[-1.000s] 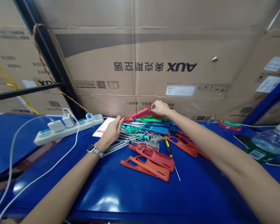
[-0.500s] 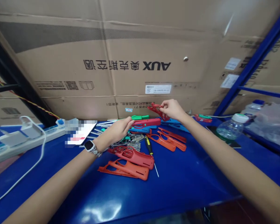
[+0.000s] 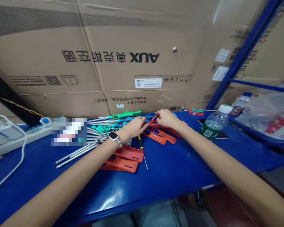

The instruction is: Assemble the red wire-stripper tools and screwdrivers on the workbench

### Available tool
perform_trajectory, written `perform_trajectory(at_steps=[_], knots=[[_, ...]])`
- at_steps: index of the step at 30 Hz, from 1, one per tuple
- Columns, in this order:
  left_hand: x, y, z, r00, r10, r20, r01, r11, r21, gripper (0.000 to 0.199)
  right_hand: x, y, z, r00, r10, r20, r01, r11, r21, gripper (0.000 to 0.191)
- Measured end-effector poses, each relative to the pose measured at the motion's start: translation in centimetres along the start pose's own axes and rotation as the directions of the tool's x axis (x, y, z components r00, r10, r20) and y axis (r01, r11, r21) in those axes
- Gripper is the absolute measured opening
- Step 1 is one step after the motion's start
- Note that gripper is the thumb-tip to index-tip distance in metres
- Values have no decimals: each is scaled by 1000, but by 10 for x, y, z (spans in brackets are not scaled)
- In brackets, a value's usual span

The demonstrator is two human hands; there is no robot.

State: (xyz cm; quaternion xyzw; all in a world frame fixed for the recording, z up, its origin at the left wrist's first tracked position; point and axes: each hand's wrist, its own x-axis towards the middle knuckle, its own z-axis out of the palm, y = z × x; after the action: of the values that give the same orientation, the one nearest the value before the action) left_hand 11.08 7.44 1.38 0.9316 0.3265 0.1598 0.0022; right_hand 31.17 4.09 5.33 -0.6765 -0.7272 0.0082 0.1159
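My right hand (image 3: 167, 120) is at the back of the table, its fingers closed on a red plastic lighter shell (image 3: 154, 119) low over the pile. Beside it on the left, my left hand (image 3: 135, 128), with a watch on the wrist, hovers over the parts; its fingers are spread and hold nothing visible. Orange shell halves (image 3: 156, 137) lie just in front of my right hand. Nearer to me are a red shell half (image 3: 132, 154) and an orange one (image 3: 126, 164), partly behind my left forearm. A yellow-black screwdriver (image 3: 141, 142) points towards me.
Long lighters with metal tubes, one green (image 3: 127, 114), lie along the back by the cardboard box (image 3: 113, 72). Metal tubes (image 3: 78, 155) stick out left. A power strip (image 3: 35, 134) runs along the left; a water bottle (image 3: 213, 123) stands right, by a phone (image 3: 222, 135).
My right hand has come down to the pile with the red shell. My left hand has moved away from the red lighter piece, its fingers now apart. The view has shifted to the right.
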Motion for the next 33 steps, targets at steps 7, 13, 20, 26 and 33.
perform_trajectory(at_steps=[7,13,20,26,33], knots=[[-51,3,-32,984,41,-175,-58,994,-93,29,-43,-23,13,979,-143,-145,167,972,165,31],[-150,-5,-52,970,-4,-242,-48,977,-208,21,-91,-80,34,886,-448,-117,462,838,292,30],[-191,-19,-49,984,-64,-168,39,989,-146,31,-73,-109,38,898,-433,81,401,879,260,20],[-170,-29,-56,993,-87,-75,85,996,-36,47,-58,-116,28,912,-386,139,329,890,317,22],[-126,-27,-72,991,-18,-132,-3,988,-153,37,-58,-80,10,940,-313,-134,341,857,387,17]])
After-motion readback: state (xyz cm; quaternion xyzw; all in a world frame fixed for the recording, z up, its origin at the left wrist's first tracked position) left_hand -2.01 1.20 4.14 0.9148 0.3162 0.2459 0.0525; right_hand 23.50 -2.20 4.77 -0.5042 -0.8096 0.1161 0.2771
